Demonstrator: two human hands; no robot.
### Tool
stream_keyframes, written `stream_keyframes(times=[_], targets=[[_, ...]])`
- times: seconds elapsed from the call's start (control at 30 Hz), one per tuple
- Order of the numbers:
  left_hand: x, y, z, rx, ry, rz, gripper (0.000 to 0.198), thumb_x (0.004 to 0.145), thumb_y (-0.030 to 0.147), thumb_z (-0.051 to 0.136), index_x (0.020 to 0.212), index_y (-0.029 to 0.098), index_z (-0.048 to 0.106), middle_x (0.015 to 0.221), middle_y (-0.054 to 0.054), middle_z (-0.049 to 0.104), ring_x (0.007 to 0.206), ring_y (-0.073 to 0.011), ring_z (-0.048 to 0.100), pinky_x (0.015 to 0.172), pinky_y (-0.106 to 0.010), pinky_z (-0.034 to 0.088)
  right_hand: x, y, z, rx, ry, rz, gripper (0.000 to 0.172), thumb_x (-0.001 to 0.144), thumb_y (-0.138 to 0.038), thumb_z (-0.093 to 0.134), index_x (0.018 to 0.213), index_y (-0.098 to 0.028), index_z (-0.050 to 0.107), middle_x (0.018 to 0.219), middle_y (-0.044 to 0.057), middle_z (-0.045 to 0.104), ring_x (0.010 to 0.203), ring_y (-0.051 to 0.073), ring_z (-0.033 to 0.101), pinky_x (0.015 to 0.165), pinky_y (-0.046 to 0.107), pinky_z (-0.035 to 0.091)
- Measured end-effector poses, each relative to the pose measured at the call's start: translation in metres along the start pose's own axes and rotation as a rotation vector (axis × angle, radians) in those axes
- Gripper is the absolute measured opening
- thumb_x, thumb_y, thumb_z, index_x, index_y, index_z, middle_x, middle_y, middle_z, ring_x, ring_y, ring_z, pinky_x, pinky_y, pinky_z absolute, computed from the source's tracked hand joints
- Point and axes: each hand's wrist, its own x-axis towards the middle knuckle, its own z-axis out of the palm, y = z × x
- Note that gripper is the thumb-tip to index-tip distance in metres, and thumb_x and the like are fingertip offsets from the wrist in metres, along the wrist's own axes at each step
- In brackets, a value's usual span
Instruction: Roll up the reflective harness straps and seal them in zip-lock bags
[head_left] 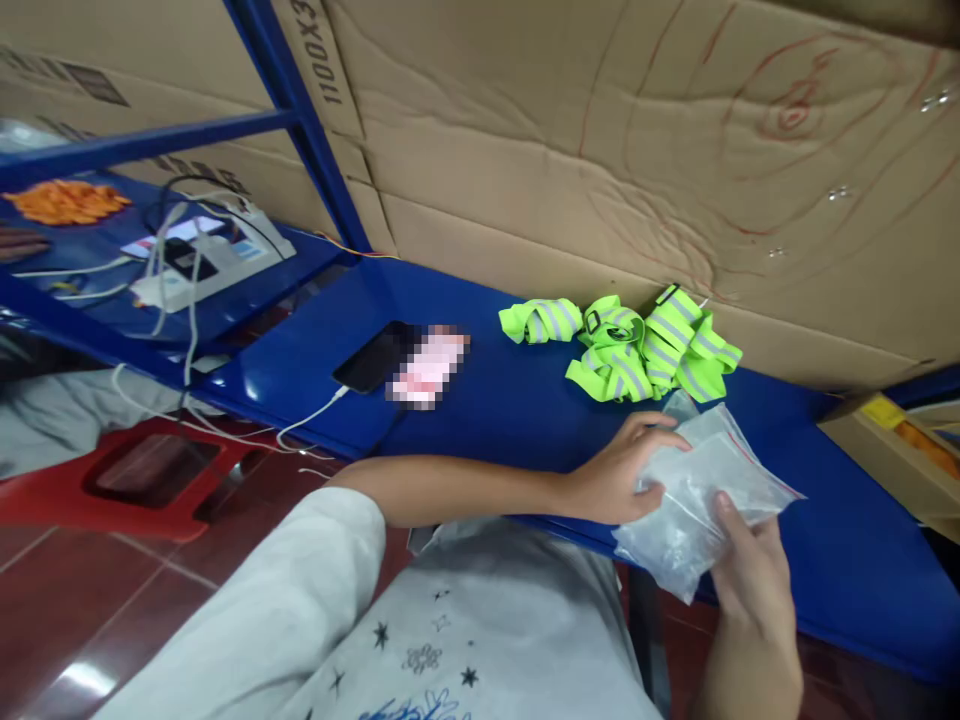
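A small stack of clear zip-lock bags (694,500), with a red line along the top edge, is held just above the front edge of the blue table. My right hand (754,565) grips the bags from the right, its thumb flat on top and its other fingers hidden beneath. My left hand (626,468) is curled at their left edge, with the thumb and fingers touching the plastic. Just beyond the bags lie several rolled neon-yellow reflective straps (652,345) with grey stripes and black buckles. One rolled strap (544,321) sits a little apart on the left.
Left of the straps, a black phone (375,357) on a white cable lies beside a blurred-out lit screen (429,368). A cardboard wall (480,150) backs the blue table (480,420). A power strip (217,265), orange pieces (67,202) and another person's hand (22,243) are far left.
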Motion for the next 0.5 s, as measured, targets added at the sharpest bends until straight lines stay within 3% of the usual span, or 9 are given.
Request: stream_keyframes(times=[0.13,0.27,0.33,0.4,0.5], targets=[[0.002,-0.011,0.000,-0.052,0.069,-0.172,0.060,0.091,0.042,0.077,0.143,0.023,0.054,0.161,-0.021,0.042,0.163,-0.0321,0.036,0.135,-0.055,0.039,0.006,-0.005,0.006,-0.063,0.103,-0.059,0.117,0.070,-0.055,0.094,0.168,-0.029,0.035,0.165,0.017,0.055,0.156,0.047,0.051,0.127,0.077,0.039],[0.004,-0.015,-0.003,-0.075,0.110,-0.207,0.054,0.099,0.049,0.069,0.143,0.023,0.051,0.161,-0.021,0.045,0.163,-0.0309,0.036,0.137,-0.056,0.035,0.038,-0.012,-0.023,-0.183,0.247,-0.416,0.097,0.070,-0.047,0.097,0.154,-0.041,0.048,0.168,0.010,0.052,0.160,0.040,0.048,0.134,0.069,0.036],[0.002,-0.013,-0.001,-0.047,0.105,-0.206,0.053,0.100,0.048,0.067,0.143,0.021,0.051,0.159,-0.022,0.046,0.162,-0.0321,0.038,0.135,-0.057,0.037,0.072,-0.020,-0.051,-0.256,0.310,-0.656,0.095,0.062,-0.048,0.101,0.144,-0.043,0.054,0.169,0.011,0.050,0.161,0.040,0.047,0.131,0.065,0.041],[0.000,-0.009,0.004,0.008,0.048,-0.187,0.053,0.100,0.045,0.065,0.145,0.019,0.053,0.161,-0.024,0.045,0.160,-0.0337,0.042,0.132,-0.058,0.040,0.118,-0.029,-0.083,-0.366,0.339,-0.847,0.108,0.054,-0.057,0.104,0.146,-0.044,0.049,0.171,0.018,0.045,0.159,0.042,0.048,0.128,0.063,0.045],[0.001,-0.004,0.013,0.135,-0.120,-0.050,0.052,0.102,0.042,0.061,0.149,0.019,0.055,0.170,-0.022,0.039,0.153,-0.0323,0.052,0.129,-0.054,0.045,0.193,-0.035,-0.120,-0.554,0.444,-0.861,0.121,0.058,-0.076,0.096,0.156,-0.030,0.041,0.164,0.033,0.044,0.151,0.047,0.056,0.119,0.066,0.050]])
